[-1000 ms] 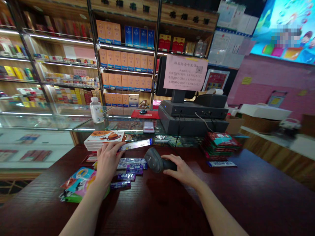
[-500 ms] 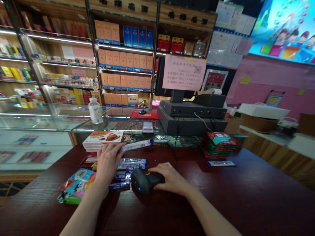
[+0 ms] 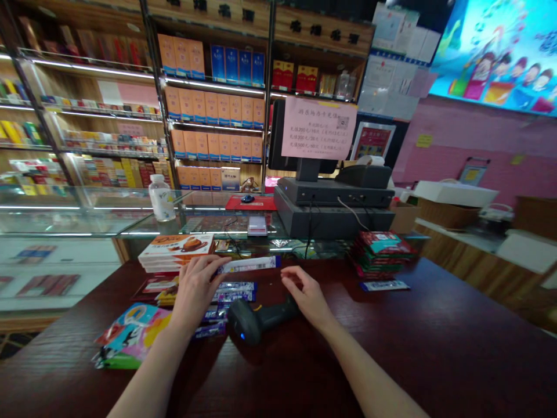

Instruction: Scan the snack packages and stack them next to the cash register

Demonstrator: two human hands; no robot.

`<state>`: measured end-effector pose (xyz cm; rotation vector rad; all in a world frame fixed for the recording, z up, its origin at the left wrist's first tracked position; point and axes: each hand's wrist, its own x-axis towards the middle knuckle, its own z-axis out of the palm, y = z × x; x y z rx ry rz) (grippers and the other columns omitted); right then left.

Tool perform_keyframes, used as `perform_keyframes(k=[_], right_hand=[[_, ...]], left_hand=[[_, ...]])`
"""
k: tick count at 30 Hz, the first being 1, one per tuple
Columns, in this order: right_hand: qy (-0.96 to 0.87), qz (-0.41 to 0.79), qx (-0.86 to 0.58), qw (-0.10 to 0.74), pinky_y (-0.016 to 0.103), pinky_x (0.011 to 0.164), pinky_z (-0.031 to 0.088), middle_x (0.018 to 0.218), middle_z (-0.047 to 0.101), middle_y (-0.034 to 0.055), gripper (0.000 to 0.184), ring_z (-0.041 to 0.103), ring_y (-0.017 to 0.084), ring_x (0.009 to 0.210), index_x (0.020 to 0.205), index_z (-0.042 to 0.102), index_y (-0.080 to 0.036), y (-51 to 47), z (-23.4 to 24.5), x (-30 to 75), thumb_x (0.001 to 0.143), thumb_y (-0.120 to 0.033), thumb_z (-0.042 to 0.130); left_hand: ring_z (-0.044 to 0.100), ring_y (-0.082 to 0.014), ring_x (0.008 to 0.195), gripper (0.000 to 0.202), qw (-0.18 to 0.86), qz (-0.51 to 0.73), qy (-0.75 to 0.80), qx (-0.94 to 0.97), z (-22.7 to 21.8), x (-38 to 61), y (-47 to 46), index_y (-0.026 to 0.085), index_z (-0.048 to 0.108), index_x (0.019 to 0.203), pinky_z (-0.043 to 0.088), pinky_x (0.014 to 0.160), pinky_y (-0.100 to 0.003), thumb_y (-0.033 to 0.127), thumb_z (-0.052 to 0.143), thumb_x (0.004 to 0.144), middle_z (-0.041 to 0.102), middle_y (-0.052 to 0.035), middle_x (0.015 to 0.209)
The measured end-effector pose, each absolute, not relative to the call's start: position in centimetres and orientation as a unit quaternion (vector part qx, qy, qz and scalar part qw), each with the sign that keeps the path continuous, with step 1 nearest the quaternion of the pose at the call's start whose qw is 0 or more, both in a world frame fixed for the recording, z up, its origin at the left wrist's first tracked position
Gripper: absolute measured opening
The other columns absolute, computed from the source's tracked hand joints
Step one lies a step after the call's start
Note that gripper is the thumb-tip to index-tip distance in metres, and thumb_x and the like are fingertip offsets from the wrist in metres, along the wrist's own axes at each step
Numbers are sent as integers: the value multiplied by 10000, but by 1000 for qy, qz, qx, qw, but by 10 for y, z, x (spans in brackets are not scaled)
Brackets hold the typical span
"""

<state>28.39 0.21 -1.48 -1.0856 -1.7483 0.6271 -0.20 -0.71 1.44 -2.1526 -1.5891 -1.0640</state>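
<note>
Pinched in my left hand (image 3: 198, 287) is a slim white-and-purple candy stick pack (image 3: 250, 265), held level above the table with its purple end pointing right. My right hand (image 3: 307, 293) is off the handle of the black barcode scanner (image 3: 261, 319), its thumb and fingers apart and nothing between them. The scanner lies on the dark table, a blue light glowing on its head. Several similar purple stick packs (image 3: 228, 297) lie beneath and beside my left hand. A colourful bag (image 3: 133, 337) sits left of my left forearm.
Orange-and-white Dove boxes (image 3: 176, 251) stand at the table's back left. To the right are a stack of red-green packets (image 3: 380, 252) and one single stick pack (image 3: 385, 285). Behind stand a bottle (image 3: 162, 198) and a cash register (image 3: 335, 203) with a cable.
My right hand has let go of the scanner, which now rests on the table. My left hand has brought the stick pack slightly to the right, toward my right hand.
</note>
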Motion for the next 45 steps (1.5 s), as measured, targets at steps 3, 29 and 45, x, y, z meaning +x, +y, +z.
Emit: perform_keyframes(k=[3, 29, 45], right_hand=[[-629, 301, -466, 545, 362, 842, 536, 1044, 705, 83, 424, 667, 224, 924, 1215, 631, -208, 11, -18, 282, 870, -454, 617], [-572, 344, -445, 597, 278, 611, 477, 737, 723, 27, 272, 689, 203, 700, 926, 756, -191, 19, -18, 288, 793, -424, 714], [-757, 188, -375, 502, 383, 995, 496, 1155, 708, 58, 140, 661, 218, 1097, 972, 736, -246, 23, -24, 308, 856, -201, 670]], left_hand=[[607, -241, 1112, 323, 117, -369, -515, -765, 13, 3, -7, 329, 667, 1238, 416, 963, -402, 313, 605, 922, 689, -47, 1159], [658, -165, 728, 415, -164, -398, -528, -732, 11, 14, -1, 244, 701, 1176, 520, 713, -279, 474, 577, 853, 711, 17, 786], [701, -191, 896, 358, -153, -402, -470, -770, 7, 8, 2, 258, 693, 1163, 570, 852, -337, 361, 640, 824, 753, -31, 1079]])
